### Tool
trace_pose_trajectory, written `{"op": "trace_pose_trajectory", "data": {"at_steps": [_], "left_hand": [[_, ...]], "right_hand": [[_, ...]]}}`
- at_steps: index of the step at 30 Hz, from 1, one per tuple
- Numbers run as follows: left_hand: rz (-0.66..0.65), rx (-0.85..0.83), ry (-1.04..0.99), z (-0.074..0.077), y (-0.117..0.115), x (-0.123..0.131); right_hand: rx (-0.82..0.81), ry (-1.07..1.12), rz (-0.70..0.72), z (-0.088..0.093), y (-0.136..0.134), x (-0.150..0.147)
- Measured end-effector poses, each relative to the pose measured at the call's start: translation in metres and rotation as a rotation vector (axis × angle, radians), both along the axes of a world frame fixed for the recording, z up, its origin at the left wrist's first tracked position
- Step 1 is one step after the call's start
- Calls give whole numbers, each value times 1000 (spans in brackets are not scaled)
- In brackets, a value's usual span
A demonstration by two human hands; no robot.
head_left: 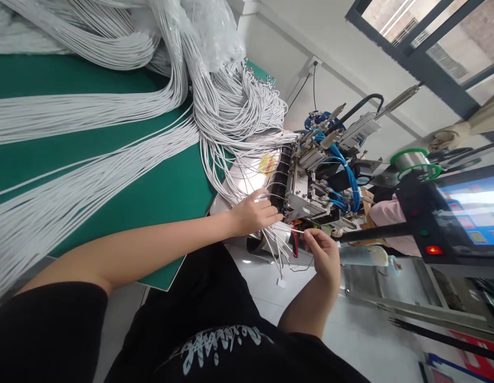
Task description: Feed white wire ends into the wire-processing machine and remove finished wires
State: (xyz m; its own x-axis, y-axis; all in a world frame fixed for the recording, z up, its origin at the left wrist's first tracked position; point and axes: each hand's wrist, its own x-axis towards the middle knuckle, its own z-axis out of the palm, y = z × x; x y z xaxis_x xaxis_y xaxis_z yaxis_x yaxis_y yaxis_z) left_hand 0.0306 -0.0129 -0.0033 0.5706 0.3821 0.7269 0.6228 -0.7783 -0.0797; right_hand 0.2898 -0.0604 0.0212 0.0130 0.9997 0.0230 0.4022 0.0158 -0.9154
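Observation:
My right hand (322, 252) pinches the end of a thin white cable (295, 230) between thumb and fingertips, in front of the machine. That cable runs left towards the fingers of my left hand (257, 214). Palm down, my left hand is closed, with its fingers bent beside the black slotted strip (281, 178) of the machine (310, 186). What lies under those fingers is hidden. Several loose cable ends (277, 252) hang below my left hand. Other white cables stretch across the machine's pale cover (247, 173) to the black strip.
Large bundles of white cables (111, 175) lie over the green table (167, 191), some in clear plastic (215, 32). A monitor (466, 207) on an arm and a green-rimmed spool (414, 162) stand to the right. Behind the monitor, part of a person in a pink sleeve (390, 218) shows.

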Motion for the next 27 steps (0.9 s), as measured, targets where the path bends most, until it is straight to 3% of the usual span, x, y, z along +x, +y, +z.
{"op": "trace_pose_trajectory", "data": {"at_steps": [6, 13, 22, 27], "left_hand": [[-197, 203, -50, -5, 5, -2], [-131, 225, -79, -4, 5, -1], [-74, 111, -39, 1, 3, -3], [-16, 77, -47, 2, 1, -4]], "right_hand": [[106, 316, -90, -17, 19, -25], [155, 588, -45, -24, 29, -50], [111, 589, -45, -30, 32, -49], [210, 295, -177, -29, 33, -43]]}}
